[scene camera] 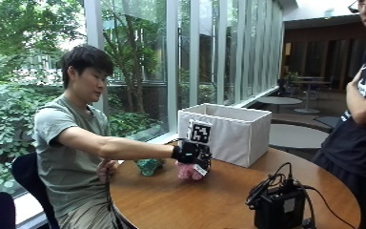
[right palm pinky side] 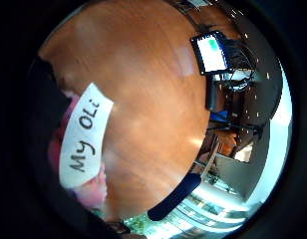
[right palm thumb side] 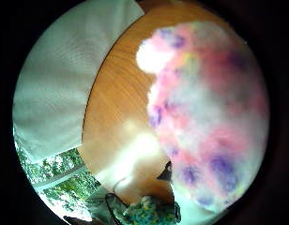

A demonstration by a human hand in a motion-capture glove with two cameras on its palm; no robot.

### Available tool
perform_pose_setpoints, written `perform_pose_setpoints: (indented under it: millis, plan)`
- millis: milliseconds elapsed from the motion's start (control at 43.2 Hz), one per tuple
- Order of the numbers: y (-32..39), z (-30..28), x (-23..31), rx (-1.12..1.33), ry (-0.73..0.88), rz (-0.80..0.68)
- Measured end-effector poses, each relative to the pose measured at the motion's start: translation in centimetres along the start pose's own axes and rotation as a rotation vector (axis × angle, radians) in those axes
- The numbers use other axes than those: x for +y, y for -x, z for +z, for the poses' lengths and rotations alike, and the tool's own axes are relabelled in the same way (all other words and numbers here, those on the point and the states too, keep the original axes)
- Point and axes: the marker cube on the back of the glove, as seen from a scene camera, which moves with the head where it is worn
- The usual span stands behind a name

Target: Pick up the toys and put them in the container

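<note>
On the round table [scene camera: 189, 200], the grip [scene camera: 189, 153] clutches a pink plush toy [scene camera: 188, 172] tagged "My OLi" [right palm pinky side: 83, 137].

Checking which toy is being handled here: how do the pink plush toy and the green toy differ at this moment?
The pink plush toy sits under the gloved right hand, near the white container; the green toy lies untouched, farther from it. One is pink with purple patches, the other teal-green. Both rest on the round wooden table, outside the container.
</note>
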Motion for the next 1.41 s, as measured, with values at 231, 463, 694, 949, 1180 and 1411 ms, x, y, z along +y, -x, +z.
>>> perform_pose_setpoints:
  millis: [231, 463, 694, 949, 1180, 1411]
  plan:
    - [1.0, -8.8, 3.1, 0.156, 0.022, -0.265]
    - [7.5, -22.1, 7.4, 0.093, -0.145, -0.426]
    - [16.5, -29.1, 8.3, 0.102, -0.259, -0.443]
    - [30.0, -29.2, 7.3, 0.146, -0.283, -0.518]
    - [34.2, -25.3, 6.8, 0.084, -0.201, -0.589]
    - [32.2, -24.8, 7.1, 0.349, -0.049, -0.533]
